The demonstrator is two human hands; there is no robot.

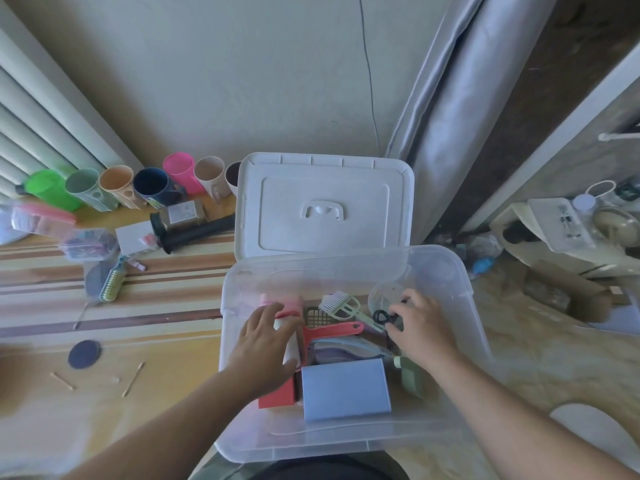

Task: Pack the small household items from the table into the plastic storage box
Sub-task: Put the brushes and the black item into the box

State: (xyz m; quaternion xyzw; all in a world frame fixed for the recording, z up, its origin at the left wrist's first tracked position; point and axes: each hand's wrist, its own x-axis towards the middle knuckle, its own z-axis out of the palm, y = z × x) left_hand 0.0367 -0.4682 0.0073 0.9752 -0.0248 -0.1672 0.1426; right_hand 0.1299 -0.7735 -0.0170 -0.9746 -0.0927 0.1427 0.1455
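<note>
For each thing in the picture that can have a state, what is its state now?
storage box: open, partly filled
lid: off, propped upright behind the box
cups: lying on their sides in a row on the table
blue box: inside the storage box
hairbrush: on the table, not packed
left hand: in the box, on a pink and white item
right hand: in the box, fingers at a black item
</note>
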